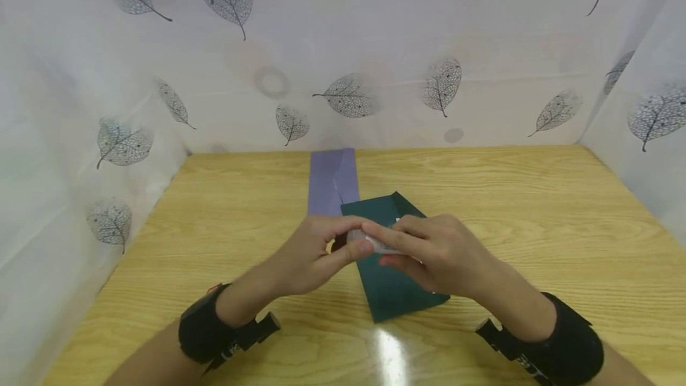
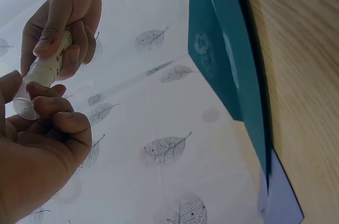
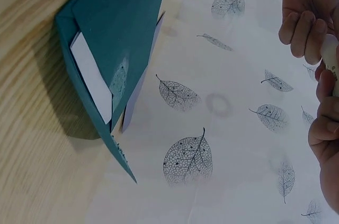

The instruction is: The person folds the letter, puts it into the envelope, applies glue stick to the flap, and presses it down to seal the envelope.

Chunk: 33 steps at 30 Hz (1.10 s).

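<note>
Both hands meet over a dark green envelope on the table. My right hand grips the white body of a glue stick. At the stick's end, the thumb and fingers of my left hand pinch its clear cap. In the right wrist view the glue stick is partly cut off by the frame edge and hidden by fingers. The envelope's flap stands open, a white paper shows inside, and whitish smears mark the green surface.
A purple envelope lies behind the green one, partly under it, toward the back edge of the wooden table. A white leaf-printed curtain encloses the back and sides. Each wrist wears a black band with a small camera.
</note>
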Available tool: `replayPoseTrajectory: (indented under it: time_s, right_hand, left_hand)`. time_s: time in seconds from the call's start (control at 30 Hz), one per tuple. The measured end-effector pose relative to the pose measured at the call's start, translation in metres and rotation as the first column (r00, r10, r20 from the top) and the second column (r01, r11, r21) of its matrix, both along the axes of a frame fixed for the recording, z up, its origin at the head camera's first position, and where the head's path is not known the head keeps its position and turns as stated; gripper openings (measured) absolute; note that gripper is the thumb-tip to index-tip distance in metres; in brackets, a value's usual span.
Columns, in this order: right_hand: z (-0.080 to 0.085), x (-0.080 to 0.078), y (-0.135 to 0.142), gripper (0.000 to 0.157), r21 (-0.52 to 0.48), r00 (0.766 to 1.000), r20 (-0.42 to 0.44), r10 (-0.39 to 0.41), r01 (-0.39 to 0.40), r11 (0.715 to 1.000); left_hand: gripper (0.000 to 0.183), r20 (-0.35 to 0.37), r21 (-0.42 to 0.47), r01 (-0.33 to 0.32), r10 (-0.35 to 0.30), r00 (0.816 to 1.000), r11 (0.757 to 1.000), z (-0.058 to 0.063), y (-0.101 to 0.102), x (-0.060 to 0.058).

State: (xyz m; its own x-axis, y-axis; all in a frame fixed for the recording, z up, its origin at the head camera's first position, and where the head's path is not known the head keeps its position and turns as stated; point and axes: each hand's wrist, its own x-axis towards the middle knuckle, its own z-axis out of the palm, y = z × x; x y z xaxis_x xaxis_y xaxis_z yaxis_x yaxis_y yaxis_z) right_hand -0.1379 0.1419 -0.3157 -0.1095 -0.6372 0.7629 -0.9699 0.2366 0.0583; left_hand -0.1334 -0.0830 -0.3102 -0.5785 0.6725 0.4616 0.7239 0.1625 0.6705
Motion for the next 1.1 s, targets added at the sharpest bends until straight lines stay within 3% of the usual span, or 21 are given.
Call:
replayPoseTrajectory:
  time_s: [0.2, 0.37, 0.63, 0.8, 0.97, 1.1]
  right_hand:
    - [0.002, -0.001, 0.002, 0.042, -0.044, 1.000, -0.004, -0.022, 0.022, 0.999]
    - [0.003, -0.003, 0.003, 0.044, -0.051, 0.999, -0.018, -0.042, 0.041, 0.998]
    - [0.000, -0.003, 0.006, 0.044, -0.055, 0.996, -0.015, -0.090, 0.089, 0.994]
    - [-0.002, -0.003, 0.008, 0.043, -0.073, 0.993, 0.007, -0.118, 0.118, 0.990]
    - [0.000, -0.003, 0.008, 0.042, -0.078, 0.992, 0.013, -0.124, 0.125, 0.989]
    - [0.001, -0.004, 0.008, 0.041, -0.087, 0.991, 0.010, -0.137, 0.137, 0.987]
  left_hand:
    - [0.023, -0.070, -0.072, -0.104, 0.099, 0.993, 0.992, 0.010, -0.013, -0.005]
    - [0.028, -0.094, -0.112, -0.219, 0.209, 0.973, 0.969, 0.019, -0.027, -0.014]
    - [0.033, -0.199, -0.164, -0.391, 0.358, 0.912, 0.906, 0.007, -0.045, -0.043]
    - [0.036, -0.282, -0.285, -0.457, 0.382, 0.880, 0.843, -0.001, -0.050, -0.056]
    - [0.036, -0.388, -0.409, -0.536, 0.391, 0.835, 0.738, -0.007, -0.056, -0.064]
    - [0.031, -0.398, -0.481, -0.549, 0.388, 0.831, 0.684, -0.015, -0.063, -0.073]
